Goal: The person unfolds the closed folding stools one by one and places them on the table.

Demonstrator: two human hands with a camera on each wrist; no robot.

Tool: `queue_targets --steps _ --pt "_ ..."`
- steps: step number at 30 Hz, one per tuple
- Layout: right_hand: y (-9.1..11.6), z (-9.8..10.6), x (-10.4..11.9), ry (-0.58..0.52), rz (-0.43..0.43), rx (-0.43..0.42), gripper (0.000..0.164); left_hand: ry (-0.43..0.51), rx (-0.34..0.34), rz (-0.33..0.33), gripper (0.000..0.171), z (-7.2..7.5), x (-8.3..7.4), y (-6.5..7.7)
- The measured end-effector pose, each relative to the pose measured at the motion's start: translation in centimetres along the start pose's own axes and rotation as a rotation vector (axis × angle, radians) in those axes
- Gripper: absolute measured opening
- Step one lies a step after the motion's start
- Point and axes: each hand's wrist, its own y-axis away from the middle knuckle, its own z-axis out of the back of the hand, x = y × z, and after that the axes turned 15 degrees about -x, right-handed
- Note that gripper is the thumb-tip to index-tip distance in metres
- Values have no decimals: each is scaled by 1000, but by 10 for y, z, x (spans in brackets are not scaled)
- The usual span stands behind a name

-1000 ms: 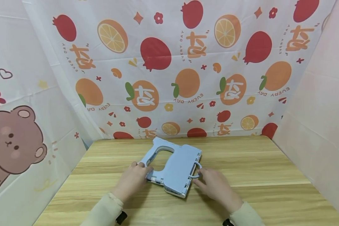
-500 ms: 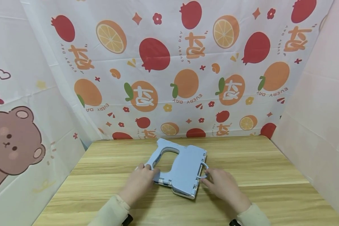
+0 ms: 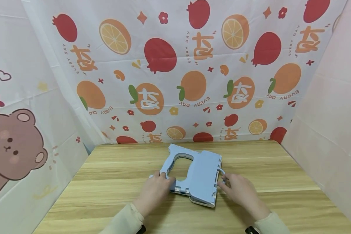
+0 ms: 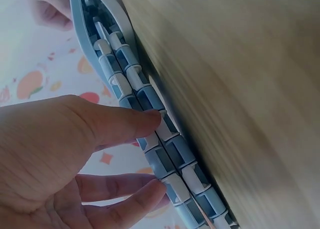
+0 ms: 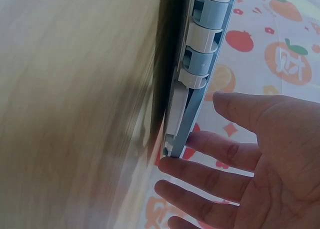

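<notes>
A light blue plastic folding stool (image 3: 203, 175) lies folded flat on the wooden table, its open leg frame to the left and its panel to the right. My left hand (image 3: 155, 190) grips the near left corner of the leg frame; in the left wrist view the thumb rests on the hinged blue and white edge (image 4: 175, 151), fingers bent against its upper side. At the panel's right edge is a small carrying handle (image 3: 221, 171), partly hidden by my right hand (image 3: 241, 191). In the right wrist view that hand's fingers are extended near the stool's edge, thumb apart from it.
The wooden table (image 3: 111, 182) extends around the stool. A white curtain printed with fruit (image 3: 193, 65) hangs behind its back edge. White side sheets stand left and right, the left one with a printed bear (image 3: 14, 146).
The folding stool has slid to the right across the table, and both hands have moved right along with it. Less of its carrying handle shows now beside my right hand.
</notes>
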Motion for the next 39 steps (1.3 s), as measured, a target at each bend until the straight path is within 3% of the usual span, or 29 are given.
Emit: queue_targets --steps 7,13,18,20,24,28,30,35,39 --pt "-1 7 -12 -1 -23 11 21 3 10 -32 20 -1 -13 -5" --pt "-4 11 -18 1 -29 29 28 73 32 -41 20 4 -15 -12" --pt "-9 9 -23 -37 -63 101 74 139 130 -97 25 5 -14 -18" --pt "-12 7 -24 -63 -71 126 80 169 163 -134 28 4 -13 -19" --pt "-18 2 -27 -121 -85 152 68 238 240 -146 34 2 -12 -20" --pt "-22 -1 -32 -171 -104 168 71 271 297 -132 36 0 -13 -20" --pt "-24 -3 -34 -191 -118 177 74 276 305 -138 35 0 -14 -21" --pt "-26 -4 -37 -258 -166 201 48 284 288 -167 31 4 -16 -23" --pt "-25 -1 -36 -314 -175 205 39 288 287 -163 30 6 -17 -23"
